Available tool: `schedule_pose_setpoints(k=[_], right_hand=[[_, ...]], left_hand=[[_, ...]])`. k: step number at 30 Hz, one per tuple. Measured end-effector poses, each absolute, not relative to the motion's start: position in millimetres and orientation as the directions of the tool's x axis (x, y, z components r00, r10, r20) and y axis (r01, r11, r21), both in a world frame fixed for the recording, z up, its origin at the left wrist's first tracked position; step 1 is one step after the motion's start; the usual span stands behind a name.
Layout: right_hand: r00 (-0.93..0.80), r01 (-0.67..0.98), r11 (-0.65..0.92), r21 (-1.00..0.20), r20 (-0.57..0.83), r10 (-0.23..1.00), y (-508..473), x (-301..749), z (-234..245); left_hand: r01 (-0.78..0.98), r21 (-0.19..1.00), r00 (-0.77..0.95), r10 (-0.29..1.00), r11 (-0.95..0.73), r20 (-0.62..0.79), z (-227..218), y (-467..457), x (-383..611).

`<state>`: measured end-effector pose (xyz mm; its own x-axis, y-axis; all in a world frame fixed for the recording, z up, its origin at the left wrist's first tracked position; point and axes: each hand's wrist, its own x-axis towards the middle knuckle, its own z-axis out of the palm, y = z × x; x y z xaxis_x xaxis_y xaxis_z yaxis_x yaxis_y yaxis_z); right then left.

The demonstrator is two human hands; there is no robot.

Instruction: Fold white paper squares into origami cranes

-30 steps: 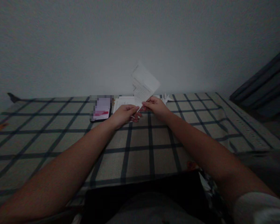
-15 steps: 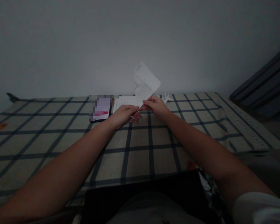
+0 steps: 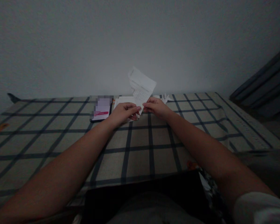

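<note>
A printed sheet of paper (image 3: 143, 84) stands up from the fingers of both hands, its upper part spread against the wall and its lower end narrowing to a point. My left hand (image 3: 126, 111) pinches that lower end between thumb and fingers. On the other side, my right hand (image 3: 154, 105) is closed on the right edge of the same sheet. Behind the hands lie more white papers (image 3: 122, 99), partly hidden. A small folded white paper piece (image 3: 165, 98) with pointed tips sits just beyond my right hand.
Left of the hands lies a phone (image 3: 102, 109) with a lit screen, partly blurred out. A checked cloth (image 3: 140, 143) covers the table up to the grey wall (image 3: 140, 40). Dark curtain folds (image 3: 266, 84) hang at the right.
The sheet has tipped to the left and sunk a little. My left thumb has come further over its lower end, and the fingers of both hands have shifted slightly.
</note>
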<state>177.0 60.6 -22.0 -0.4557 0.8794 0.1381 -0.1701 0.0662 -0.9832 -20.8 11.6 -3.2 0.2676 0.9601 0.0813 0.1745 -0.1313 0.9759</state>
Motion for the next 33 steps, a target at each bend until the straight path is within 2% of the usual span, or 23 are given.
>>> schedule_pose_setpoints(k=[2, 4, 9, 12, 14, 16, 20, 28, 33], right_hand=[[-0.522, -0.144, 0.058, -0.988, 0.126, 0.844, 58, 177, -23], [-0.559, -0.117, 0.057, -0.992, 0.113, 0.822, 56, 175, -25], [-0.534, -0.136, 0.031, -0.99, 0.1, 0.84, 57, 172, -25], [-0.402, -0.189, 0.089, -0.978, 0.16, 0.901, 63, 173, -26], [-0.352, -0.168, 0.154, -0.974, 0.206, 0.913, 67, 174, -28], [-0.349, -0.115, 0.188, -0.975, 0.217, 0.912, 68, 175, -29], [-0.352, -0.081, 0.215, -0.973, 0.229, 0.907, 66, 175, -28], [-0.348, -0.151, 0.186, -0.971, 0.228, 0.909, 69, 174, -30], [-0.266, -0.199, 0.203, -0.959, 0.252, 0.931, 70, 175, -30]], left_hand=[[0.13, 0.977, 0.154, 0.977, -0.166, 0.146, -1, 12, -21], [0.16, 0.966, 0.053, 0.979, -0.202, 0.196, 4, 11, -20], [0.286, 0.939, -0.017, 0.979, -0.19, 0.203, 12, 5, -16], [0.255, 0.951, -0.002, 0.983, -0.175, 0.182, 6, 7, -18], [0.19, 0.97, 0.049, 0.989, -0.148, 0.141, -1, 11, -19], [0.112, 0.987, 0.075, 0.991, -0.116, 0.108, -6, 13, -20], [0.041, 0.988, 0.046, 0.988, -0.147, 0.145, -7, 15, -20], [-0.018, 0.997, 0.043, 0.996, -0.072, 0.073, -9, 19, -20], [-0.009, 0.996, 0.069, 0.994, -0.086, 0.087, -10, 20, -19]])
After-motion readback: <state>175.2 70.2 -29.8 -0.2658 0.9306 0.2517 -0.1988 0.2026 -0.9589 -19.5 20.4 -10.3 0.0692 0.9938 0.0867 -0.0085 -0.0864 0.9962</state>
